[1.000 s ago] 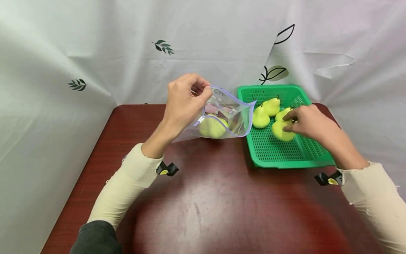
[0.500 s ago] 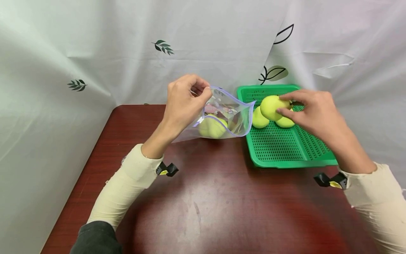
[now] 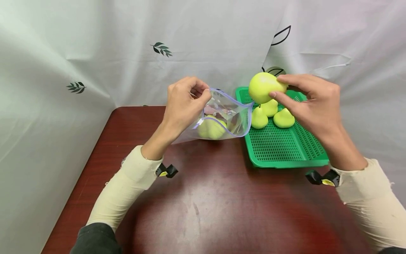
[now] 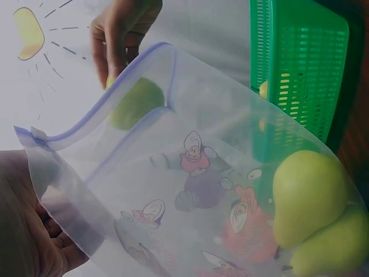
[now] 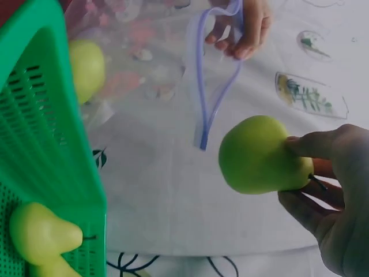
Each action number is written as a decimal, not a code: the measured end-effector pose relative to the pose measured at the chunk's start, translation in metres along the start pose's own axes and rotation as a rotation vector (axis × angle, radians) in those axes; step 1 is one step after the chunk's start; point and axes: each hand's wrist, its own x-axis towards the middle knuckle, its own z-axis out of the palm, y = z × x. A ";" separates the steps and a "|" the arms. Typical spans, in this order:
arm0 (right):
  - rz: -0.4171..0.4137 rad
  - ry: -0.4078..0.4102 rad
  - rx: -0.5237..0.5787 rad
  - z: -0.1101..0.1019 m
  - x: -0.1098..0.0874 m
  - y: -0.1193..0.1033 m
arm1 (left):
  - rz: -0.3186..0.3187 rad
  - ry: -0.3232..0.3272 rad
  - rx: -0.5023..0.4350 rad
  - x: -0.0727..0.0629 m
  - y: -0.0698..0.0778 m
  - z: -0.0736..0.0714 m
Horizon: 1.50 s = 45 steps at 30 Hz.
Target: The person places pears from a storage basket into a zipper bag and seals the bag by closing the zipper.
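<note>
My left hand point(image 3: 187, 104) pinches the rim of a clear zip bag point(image 3: 236, 123) with a purple zip edge and cartoon prints; its mouth gapes toward the right. Two yellow-green pears point(image 4: 311, 193) lie at the bottom of the bag in the left wrist view. My right hand point(image 3: 317, 102) holds another pear point(image 3: 264, 87) by its narrow stem end between thumb and fingers, raised above the basket and just right of the bag's mouth. In the right wrist view this pear point(image 5: 259, 156) is apart from the zip edge.
A green plastic basket point(image 3: 285, 164) stands at the back right of the dark red table point(image 3: 203, 211). Inside it sit three pears point(image 3: 284, 118) near its back left. A pale printed curtain point(image 3: 127, 53) hangs behind and beside the table.
My right hand has lifted a pear out of the basket, moving it up and left toward the bag's mouth. The left hand and the bag have stayed nearly still.
</note>
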 end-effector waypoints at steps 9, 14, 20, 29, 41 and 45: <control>-0.082 0.014 0.219 0.012 0.001 -0.017 | -0.019 -0.027 0.039 0.002 0.001 0.001; -0.145 -0.032 0.236 0.018 0.000 -0.026 | -0.043 -0.088 0.047 0.004 0.001 0.001; -0.170 -0.136 0.224 0.026 -0.001 -0.029 | -0.115 -0.157 0.078 0.008 0.005 -0.005; -0.183 -0.305 0.066 0.037 -0.004 -0.026 | -0.238 -0.305 0.139 0.016 0.020 -0.012; -0.156 -0.415 0.098 0.066 -0.007 -0.026 | -0.250 -0.381 0.184 0.020 0.028 -0.017; -0.125 -0.427 0.155 0.072 -0.007 -0.027 | -0.256 -0.386 0.195 0.020 0.029 -0.017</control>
